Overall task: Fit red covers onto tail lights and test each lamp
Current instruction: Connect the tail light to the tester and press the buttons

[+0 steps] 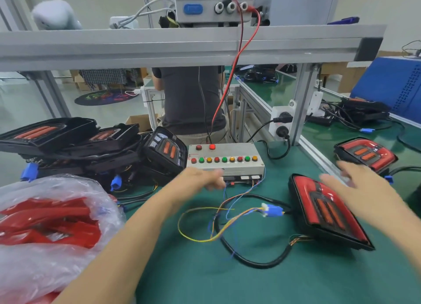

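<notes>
My right hand (355, 185) hovers, fingers spread and empty, just over the covered tail light (328, 212) on the desk (205, 269) — its long axis running away leftward — while my left hand (205, 178), loosely curled, reaches the test box (225, 160) beyond.

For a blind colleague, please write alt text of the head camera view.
A person's left hand reaches to a grey test box with coloured buttons, while the right hand hovers open over a red-covered tail light wired to it on a green mat. Uncovered lamps and a bag of red covers lie left.
</notes>
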